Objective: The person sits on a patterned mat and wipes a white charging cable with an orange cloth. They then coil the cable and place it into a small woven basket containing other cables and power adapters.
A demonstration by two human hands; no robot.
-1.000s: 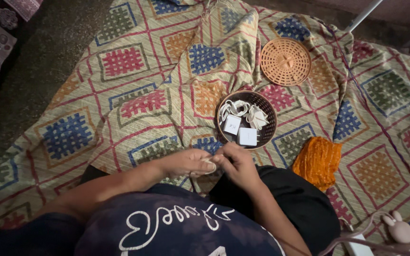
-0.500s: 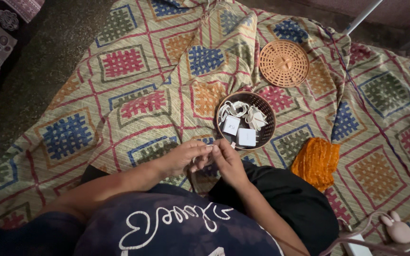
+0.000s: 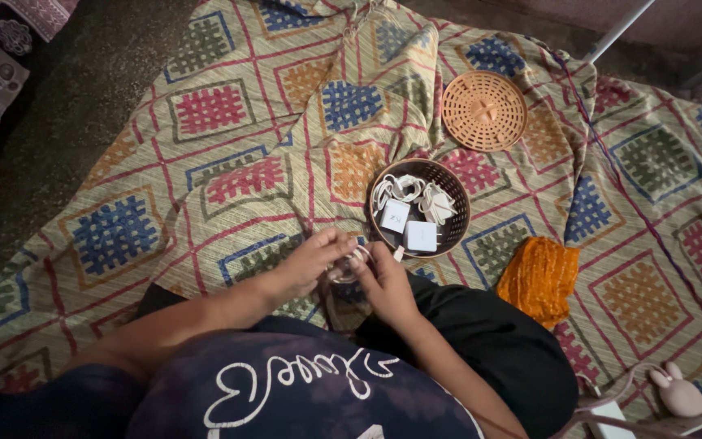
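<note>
We hold a small coil of white cable point(image 3: 349, 266) between both hands, just in front of our lap: the left hand point(image 3: 312, 262) curls its fingers over the coil from the left, and the right hand point(image 3: 385, 280) pinches it from the right, both closed narrowly on it. Just beyond the hands, almost touching the right fingertips, sits a round dark woven basket point(image 3: 459, 213) holding white cables and two small white square chargers. Farther off and to the right lies a round tan woven lid point(image 3: 483, 110), flat and well apart from the basket. A bunched orange cloth point(image 3: 539, 278) rests to the right of our black-clad knee. All of this lies on a patterned mat of red, blue and green squares point(image 3: 229, 154), which spreads wide and bare to the left and far side; its left edge meets dark floor point(image 3: 67, 106). At the near right corner sits a small pink rabbit-shaped object point(image 3: 679, 391).
</note>
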